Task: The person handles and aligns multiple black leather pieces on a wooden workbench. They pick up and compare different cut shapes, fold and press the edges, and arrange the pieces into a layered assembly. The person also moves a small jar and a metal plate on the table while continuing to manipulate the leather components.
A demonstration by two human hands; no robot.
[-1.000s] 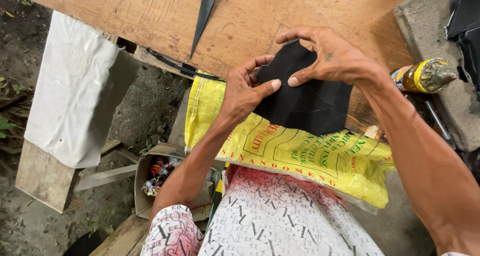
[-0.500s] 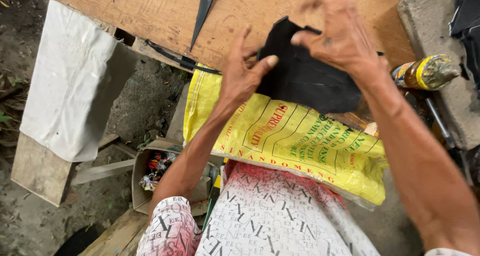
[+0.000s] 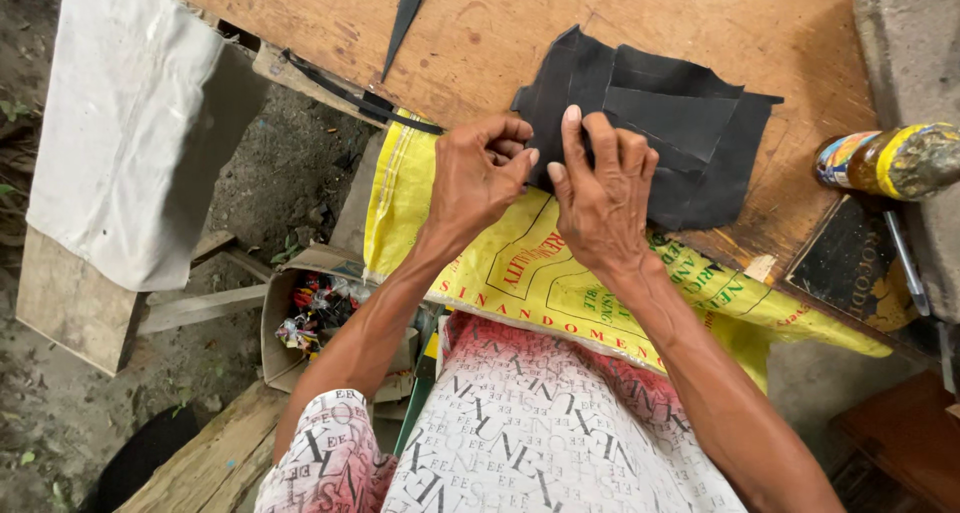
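Several black flat pieces, leather or rubber [image 3: 660, 123], lie stacked on a wooden board [image 3: 500, 23], partly over a yellow woven sack [image 3: 520, 273] that drapes over my lap. My left hand [image 3: 480, 173] pinches the near left edge of the black pieces with curled fingers. My right hand [image 3: 600, 188] rests on the same edge, fingers pressing down, touching the left hand. A narrow black strip [image 3: 405, 13] lies on the board farther up.
A bottle with a yellow label [image 3: 885, 163] lies at the right by a grey slab [image 3: 910, 53]. A dark cord [image 3: 350, 98] runs along the board's left edge. White cloth [image 3: 130, 133] hangs at left; a cardboard box of scraps [image 3: 320, 308] sits on the ground.
The black pieces were held up in both hands; now they lie flat on the board. Both hands have come down to their near edge.
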